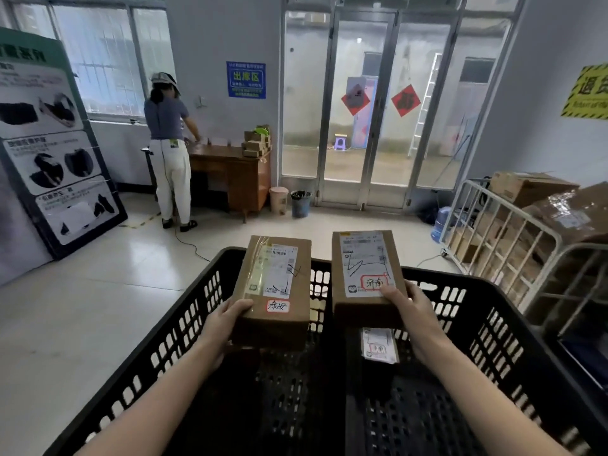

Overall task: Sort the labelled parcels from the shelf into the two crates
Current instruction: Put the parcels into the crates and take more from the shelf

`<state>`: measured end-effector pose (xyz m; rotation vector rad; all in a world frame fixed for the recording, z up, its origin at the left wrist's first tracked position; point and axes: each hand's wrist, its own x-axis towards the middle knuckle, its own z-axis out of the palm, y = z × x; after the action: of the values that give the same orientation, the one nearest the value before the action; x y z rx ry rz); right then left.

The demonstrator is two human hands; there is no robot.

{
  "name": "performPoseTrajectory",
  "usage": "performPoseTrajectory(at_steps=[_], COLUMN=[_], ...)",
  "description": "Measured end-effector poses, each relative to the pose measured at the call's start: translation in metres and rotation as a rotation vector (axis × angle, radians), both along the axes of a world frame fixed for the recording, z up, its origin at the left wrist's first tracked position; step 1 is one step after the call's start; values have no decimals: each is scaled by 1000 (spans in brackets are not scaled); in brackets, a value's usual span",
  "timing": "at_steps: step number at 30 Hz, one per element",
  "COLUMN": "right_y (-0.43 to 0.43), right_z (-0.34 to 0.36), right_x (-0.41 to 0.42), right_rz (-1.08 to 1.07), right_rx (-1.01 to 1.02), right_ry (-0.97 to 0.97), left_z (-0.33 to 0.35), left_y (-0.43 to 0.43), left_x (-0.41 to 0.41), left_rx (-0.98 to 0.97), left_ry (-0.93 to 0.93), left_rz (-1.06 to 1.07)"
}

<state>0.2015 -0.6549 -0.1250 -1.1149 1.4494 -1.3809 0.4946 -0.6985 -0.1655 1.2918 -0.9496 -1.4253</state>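
Observation:
Two brown cardboard parcels hover over two black perforated crates. My left hand (227, 319) grips the near end of the left parcel (274, 289), which bears a white shipping label and a red-bordered handwritten tag. My right hand (411, 311) grips the near end of the right parcel (363, 274), labelled the same way with a different tag. The left crate (184, 327) and the right crate (493, 327) stand side by side below. Inside the right crate lies a dark parcel (378, 347) with a tag like the one on the right parcel.
A person stands at a wooden desk (230, 172) with stacked small boxes, far left. Two bins (289, 200) sit by the glass doors. A metal cage cart (500, 238) full of cartons stands on the right. A poster board (49, 153) leans at the left.

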Motion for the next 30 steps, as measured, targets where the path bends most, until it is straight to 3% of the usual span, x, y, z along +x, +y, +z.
performPoseTrajectory(at_steps=[10,20,30], right_y=[16,6,7], right_z=[-53,-96,-121], right_x=[-72,-88,-92], right_rz=[-237,-208,-183], right_rx=[145,266,313], right_ry=[-139,-170,-157], left_z=[-67,-116,-156], left_y=[-32,-38,-39], left_x=[-26,-42,-59], left_rx=[104,151,229], left_ry=[-152,-320,-365], left_rz=[6,-80,-174])
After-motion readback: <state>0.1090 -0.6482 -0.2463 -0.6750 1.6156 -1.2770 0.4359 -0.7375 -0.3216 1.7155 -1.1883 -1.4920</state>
